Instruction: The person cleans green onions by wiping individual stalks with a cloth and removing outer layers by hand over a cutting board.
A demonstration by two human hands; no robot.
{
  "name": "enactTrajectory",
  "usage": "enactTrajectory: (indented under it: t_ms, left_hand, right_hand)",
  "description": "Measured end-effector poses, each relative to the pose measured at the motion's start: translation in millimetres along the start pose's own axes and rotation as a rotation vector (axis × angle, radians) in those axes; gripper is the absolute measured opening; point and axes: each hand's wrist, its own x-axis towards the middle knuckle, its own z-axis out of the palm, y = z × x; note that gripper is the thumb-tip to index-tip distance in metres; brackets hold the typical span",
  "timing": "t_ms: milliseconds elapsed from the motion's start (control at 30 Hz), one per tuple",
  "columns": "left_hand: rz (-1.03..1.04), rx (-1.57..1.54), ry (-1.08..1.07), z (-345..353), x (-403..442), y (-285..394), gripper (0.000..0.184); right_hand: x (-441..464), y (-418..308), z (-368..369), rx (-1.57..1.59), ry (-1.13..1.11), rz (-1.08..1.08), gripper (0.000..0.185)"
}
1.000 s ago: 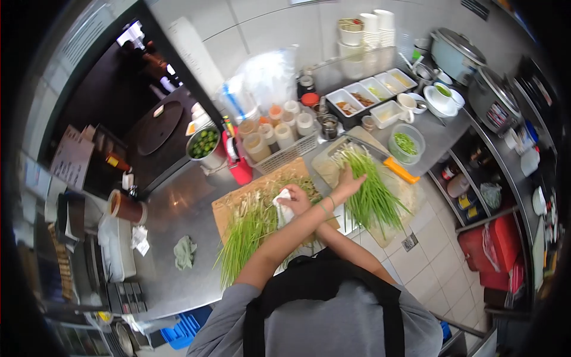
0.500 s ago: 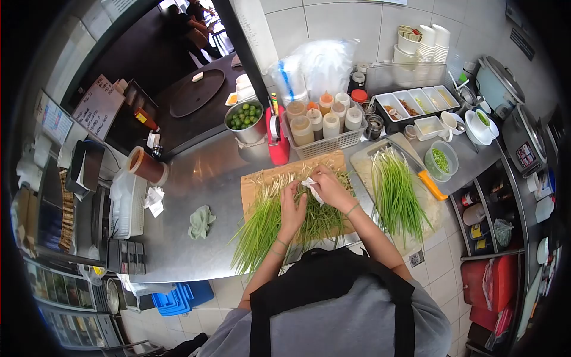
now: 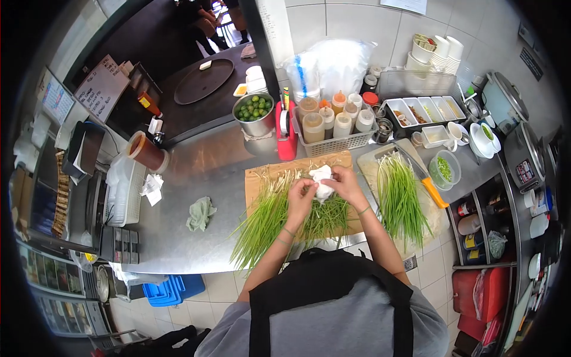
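Between my hands is a crumpled white paper towel [image 3: 322, 182], spread wider at its top. My left hand [image 3: 302, 195] pinches its left edge, and the fingers of my right hand [image 3: 347, 183] close on its right side. Both hands are above brown paper [image 3: 257, 178] on the steel counter. Long green onions [image 3: 262, 223] lie on the paper to the left, their pale root ends toward the back. Thinner, tangled green stalks [image 3: 327, 221] lie under and in front of my hands.
At right, a cutting board [image 3: 370, 163] bears more green onions [image 3: 404, 199] and an orange-handled knife [image 3: 433, 190]. Behind stand a basket of squeeze bottles [image 3: 339, 143] and a pot of green limes [image 3: 257, 124]. A crumpled green cloth [image 3: 201, 214] lies left on the counter.
The white paper towel has gone from a narrow, bunched strip to a wider, opened-out wad. My right hand has moved slightly right and my left hand stays low beside it. The view has shifted.
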Motion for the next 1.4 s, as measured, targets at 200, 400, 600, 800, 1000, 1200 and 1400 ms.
enactTrajectory:
  t_ms: [200, 400, 600, 800, 1000, 1200, 1400]
  left_hand:
    - [0.276, 0.624, 0.103, -42, -11, 2, 0.011]
    - [0.215, 0.946, 0.218, -85, 14, -21, 0.006]
    - [0.166, 0.995, 0.138, -94, 35, -40, 0.006]
    - [0.056, 0.359, 0.045, -135, 50, -10, 0.006]
    - [-0.054, -0.132, -0.057, -135, 58, 73, 0.007]
    - [-0.027, -0.182, -0.210, -93, 56, 120, 0.008]
    - [-0.005, -0.136, -0.312, -53, 58, 106, 0.009]
  right_hand:
    - [-9, -37, -18, 0.005, 0.266, -0.084, 0.013]
    - [-17, -33, -22, 0.008, 0.208, 0.000, 0.015]
    - [-18, -53, -18, -0.084, 0.239, -0.083, 0.016]
    - [-18, -66, -32, -0.436, 0.317, -0.351, 0.013]
    - [-9, -62, -16, 0.128, 0.232, -0.157, 0.014]
    - [-4, -83, 9, 0.087, 0.138, -0.221, 0.017]
    - [-3, -72, 31, 0.644, -0.004, 0.017, 0.017]
